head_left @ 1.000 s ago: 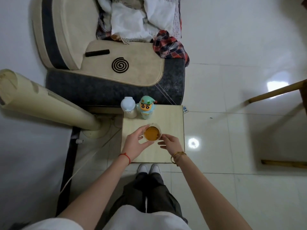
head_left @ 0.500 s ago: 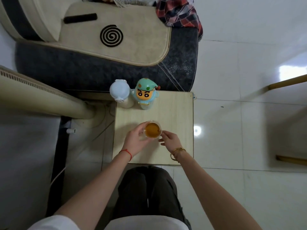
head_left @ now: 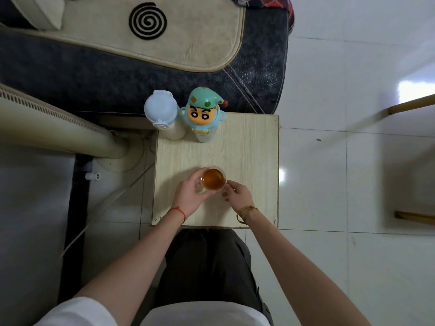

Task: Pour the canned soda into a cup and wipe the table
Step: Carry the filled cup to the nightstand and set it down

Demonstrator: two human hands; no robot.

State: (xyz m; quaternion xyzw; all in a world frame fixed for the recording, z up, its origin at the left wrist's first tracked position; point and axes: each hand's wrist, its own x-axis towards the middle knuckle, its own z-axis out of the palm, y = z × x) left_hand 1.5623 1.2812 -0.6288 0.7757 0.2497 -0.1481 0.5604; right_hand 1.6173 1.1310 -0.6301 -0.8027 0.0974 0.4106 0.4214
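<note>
Head view: a clear cup point(head_left: 213, 179) of amber drink stands on the small wooden surface point(head_left: 249, 147), just below the frame's centre. The left hand point(head_left: 190, 196) curls round the cup's left side, its grip clamped on it. The right hand point(head_left: 238, 193) touches the cup's lower right with loosely bent fingers, grip apart. A white bottle point(head_left: 162, 112) and a cartoon bottle point(head_left: 204, 113) stand touching at the surface's upper left edge
</note>
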